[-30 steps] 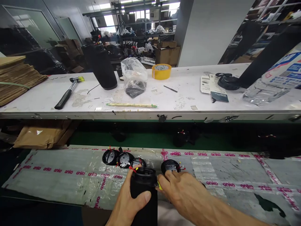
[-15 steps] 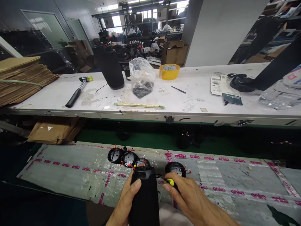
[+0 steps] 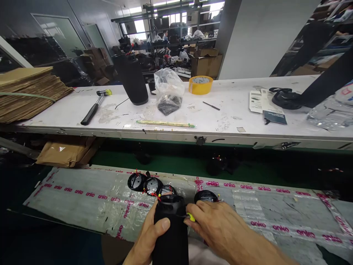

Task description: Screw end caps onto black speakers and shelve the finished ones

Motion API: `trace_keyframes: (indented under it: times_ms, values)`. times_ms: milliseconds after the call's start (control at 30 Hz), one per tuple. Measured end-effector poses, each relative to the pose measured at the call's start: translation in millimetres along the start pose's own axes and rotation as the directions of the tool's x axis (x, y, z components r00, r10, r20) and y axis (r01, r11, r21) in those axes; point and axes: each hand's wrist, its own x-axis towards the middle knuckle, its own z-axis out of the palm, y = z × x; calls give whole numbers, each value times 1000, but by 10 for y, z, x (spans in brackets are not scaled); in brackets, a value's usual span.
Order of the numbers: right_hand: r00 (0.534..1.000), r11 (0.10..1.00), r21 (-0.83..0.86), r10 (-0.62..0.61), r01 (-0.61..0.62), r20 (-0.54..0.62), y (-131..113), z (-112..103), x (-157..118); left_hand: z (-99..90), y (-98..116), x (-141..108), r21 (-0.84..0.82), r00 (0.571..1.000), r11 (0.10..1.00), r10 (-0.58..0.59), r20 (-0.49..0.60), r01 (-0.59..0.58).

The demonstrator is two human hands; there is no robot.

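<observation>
My left hand [image 3: 151, 232] is wrapped round the left side of a black cylinder [image 3: 172, 235] with an open top rim and red wires at its upper left. My right hand [image 3: 217, 224] grips a small tool with a yellow-green handle [image 3: 191, 217]; its thin dark tip meets the cylinder's right side just below the rim. Most of the handle is hidden in my fingers. Behind the cylinder, round black parts with wires [image 3: 152, 186] lie on the taped grey sheet [image 3: 91, 206]. Another round part [image 3: 205, 196] sits behind my right hand.
On the white shelf [image 3: 231, 110] are a hammer [image 3: 93, 108], a black cylinder [image 3: 131, 79], a plastic bag [image 3: 168, 92], yellow tape [image 3: 200, 85] and a clear bottle [image 3: 331, 110]. Stacked cardboard [image 3: 27, 94] stands at the left. Dark parts [image 3: 216, 165] lie under the shelf.
My right hand has moved left, bringing the tool's tip against the cylinder's side. The cylinder has tilted slightly, showing more of its open top. The camera view has shifted a little.
</observation>
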Motion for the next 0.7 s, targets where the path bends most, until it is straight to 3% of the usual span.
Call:
trace_keyframes:
  times_ms: [133, 400, 700]
  values:
    - [1000, 998, -69, -12, 12, -3, 9, -17, 17, 31, 49, 1, 11, 999, 1000, -3, 37, 3]
    - [996, 967, -241, -84, 84, 8, 29, -64, -27, 68, 111, -16, 153, 1000, 988, 1, 4, -1]
    - [991, 924, -369, -61, 101, 117, -42, -150, -35, 168, 177, -55, 285, 996, 957, 68, -57, -49]
